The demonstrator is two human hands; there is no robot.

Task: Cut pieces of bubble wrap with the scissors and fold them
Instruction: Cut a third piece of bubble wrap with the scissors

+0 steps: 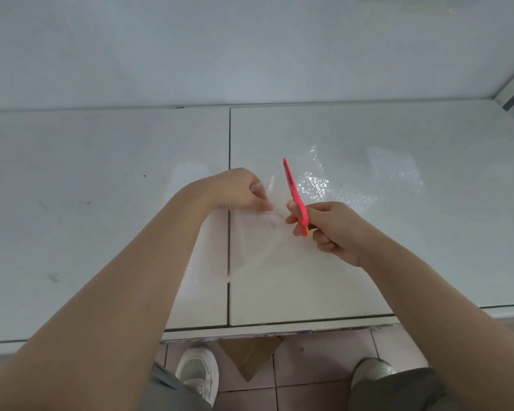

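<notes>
On the white tiled counter (398,262), straddling the dark grout line (229,173) between two large tiles, lies a sheet of clear bubble wrap (318,185); its far part catches the light and glints to the right of the line, while its near part is hard to make out against the tile and seems to run toward the counter's front edge. Left hand (235,189) is above the grout line, fingers curled and pinched together on the left edge of the bubble wrap; the thumb and fingertips press the film between them. Right hand (327,228) holds pink scissors (294,197) by the handle end, fingers wrapped closed around it, thumb on top. Blades point up and away from the person, slightly to the left, and appear closed against each other; tip is above the bubble wrap, not visibly in it. Scissors sit just right of the left hand, the two hands near but apart. A second, duller patch of bubble wrap (395,170) lies farther right on the same tile; whether it is a separate piece or part of the same sheet cannot be told. Below the counter edge: pink floor tiles (318,369), a piece of brown cardboard (250,357), and two light-coloured shoes (198,372).
</notes>
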